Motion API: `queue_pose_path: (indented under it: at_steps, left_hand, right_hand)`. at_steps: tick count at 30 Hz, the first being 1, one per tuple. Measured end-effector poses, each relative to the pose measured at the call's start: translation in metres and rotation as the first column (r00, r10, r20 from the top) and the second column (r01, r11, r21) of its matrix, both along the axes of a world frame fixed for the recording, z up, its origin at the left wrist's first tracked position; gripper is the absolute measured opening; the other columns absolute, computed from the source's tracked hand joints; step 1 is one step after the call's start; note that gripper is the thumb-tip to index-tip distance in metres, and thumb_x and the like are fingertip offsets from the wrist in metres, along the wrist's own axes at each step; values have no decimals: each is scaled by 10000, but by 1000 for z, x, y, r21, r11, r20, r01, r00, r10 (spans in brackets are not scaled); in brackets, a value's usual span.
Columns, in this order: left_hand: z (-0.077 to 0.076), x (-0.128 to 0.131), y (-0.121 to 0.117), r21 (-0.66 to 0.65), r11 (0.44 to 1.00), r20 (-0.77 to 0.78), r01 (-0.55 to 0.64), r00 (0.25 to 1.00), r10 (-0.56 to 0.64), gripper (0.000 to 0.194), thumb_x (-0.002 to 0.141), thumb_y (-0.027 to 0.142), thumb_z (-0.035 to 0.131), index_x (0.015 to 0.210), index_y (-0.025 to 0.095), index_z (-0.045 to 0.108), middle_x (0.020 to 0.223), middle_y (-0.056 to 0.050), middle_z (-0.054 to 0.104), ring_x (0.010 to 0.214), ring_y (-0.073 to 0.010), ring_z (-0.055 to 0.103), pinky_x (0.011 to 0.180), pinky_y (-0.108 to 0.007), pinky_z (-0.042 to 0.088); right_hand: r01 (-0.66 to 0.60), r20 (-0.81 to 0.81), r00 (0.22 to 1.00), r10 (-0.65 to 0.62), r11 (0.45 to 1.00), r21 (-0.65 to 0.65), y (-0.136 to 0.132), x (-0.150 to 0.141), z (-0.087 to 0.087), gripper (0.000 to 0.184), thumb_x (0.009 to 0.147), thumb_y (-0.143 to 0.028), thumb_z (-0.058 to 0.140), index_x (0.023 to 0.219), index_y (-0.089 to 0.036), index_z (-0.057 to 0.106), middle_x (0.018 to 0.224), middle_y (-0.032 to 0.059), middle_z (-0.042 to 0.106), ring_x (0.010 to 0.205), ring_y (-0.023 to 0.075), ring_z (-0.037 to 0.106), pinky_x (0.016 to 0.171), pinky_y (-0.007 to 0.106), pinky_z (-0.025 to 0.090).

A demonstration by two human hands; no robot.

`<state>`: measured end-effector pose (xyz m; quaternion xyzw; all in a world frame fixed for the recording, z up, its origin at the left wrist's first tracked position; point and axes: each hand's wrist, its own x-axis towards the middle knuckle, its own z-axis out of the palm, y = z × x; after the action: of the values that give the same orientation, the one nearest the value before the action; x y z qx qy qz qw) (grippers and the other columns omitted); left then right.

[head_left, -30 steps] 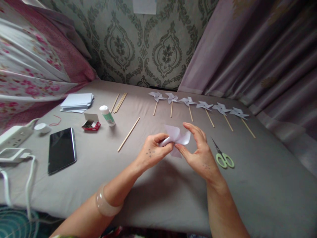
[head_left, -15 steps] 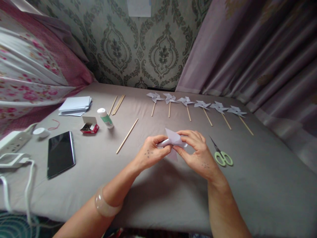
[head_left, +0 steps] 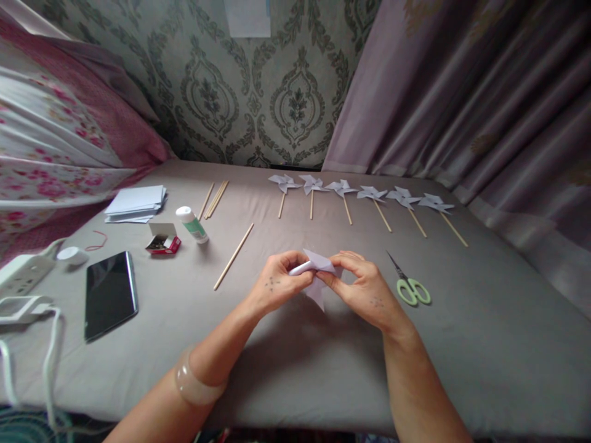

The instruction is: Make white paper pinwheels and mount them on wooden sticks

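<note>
Between my two hands is a white paper pinwheel (head_left: 319, 261) without a stick, its blades partly curled and one pointed piece hanging below. My left hand (head_left: 279, 280) is closed on its left side, thumb and fingers pinching near the centre. On the other side my right hand (head_left: 362, 283) pinches the folded paper, with the fingertips partly behind it. A single wooden stick (head_left: 234, 256) lies on the cloth to the left of my hands. Green-handled scissors (head_left: 409, 283) rest to the right of my right hand.
Several finished pinwheels (head_left: 341, 188) lie in a row at the back. At left are a paper stack (head_left: 136, 204), more sticks (head_left: 217, 199), a glue stick (head_left: 192, 225), a small box of metal pieces (head_left: 163, 240), a phone (head_left: 111, 295), a white cap (head_left: 72, 256) and a power strip (head_left: 28, 271).
My right fingers have pressed the right-hand part of the paper down toward the centre. The left hand keeps its pinch. The whole view has shifted slightly.
</note>
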<state>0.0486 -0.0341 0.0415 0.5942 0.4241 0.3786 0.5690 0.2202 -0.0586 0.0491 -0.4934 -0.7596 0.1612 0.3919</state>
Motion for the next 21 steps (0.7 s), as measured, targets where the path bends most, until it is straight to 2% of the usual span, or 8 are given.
queue_pose_path:
  at_steps: [11, 21]
  left_hand:
    - [0, -5, 3, -113, 992, 20, 61, 998, -59, 194, 612, 252, 658, 732, 103, 689, 657, -29, 656, 599, -118, 535, 574, -216, 379]
    - [-3, -7, 6, -163, 984, -16, 65, 997, -69, 196, 586, 263, 665, 699, 102, 662, 596, 5, 592, 544, -90, 463, 523, -207, 316]
  right_hand:
    - [-43, -69, 997, 31, 983, -181, -1, 1, 1, 71, 810, -288, 674, 821, -220, 691, 796, 11, 692, 773, 171, 629, 715, 294, 465]
    - [-53, -100, 994, 30, 971, -232, 3, 1, -7, 98, 807, -296, 669, 804, -202, 698, 776, 12, 699, 759, 166, 637, 682, 262, 461]
